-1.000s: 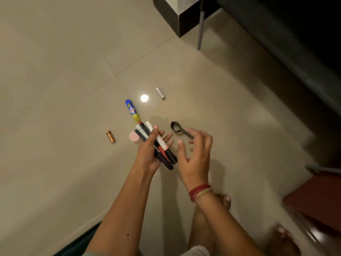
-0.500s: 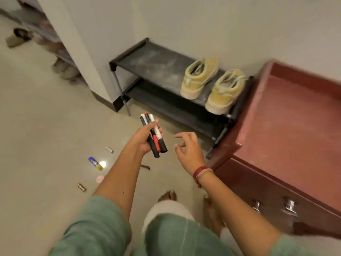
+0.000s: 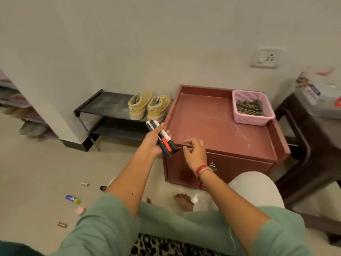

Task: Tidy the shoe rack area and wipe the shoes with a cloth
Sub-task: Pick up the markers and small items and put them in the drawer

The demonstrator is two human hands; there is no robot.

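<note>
My left hand (image 3: 152,143) grips a bundle of markers (image 3: 162,138) just in front of the red cabinet (image 3: 217,126). My right hand (image 3: 194,152) hovers beside them at the cabinet's front edge, fingers loosely curled and holding nothing. A pair of yellow shoes (image 3: 149,107) stands on the top shelf of the black shoe rack (image 3: 103,108) against the wall. A pink basket (image 3: 251,108) with a striped cloth (image 3: 250,108) in it sits at the cabinet's back right corner.
Small items lie on the floor at lower left: a blue and yellow tube (image 3: 72,199), a pink round piece (image 3: 80,211), a copper cylinder (image 3: 62,224) and a small white tube (image 3: 85,184). A dark table (image 3: 302,137) stands right of the cabinet.
The view has swung up from the floor to the wall, rack and cabinet. My left hand has carried the markers to the cabinet's front; the blue and yellow tube stays on the floor.
</note>
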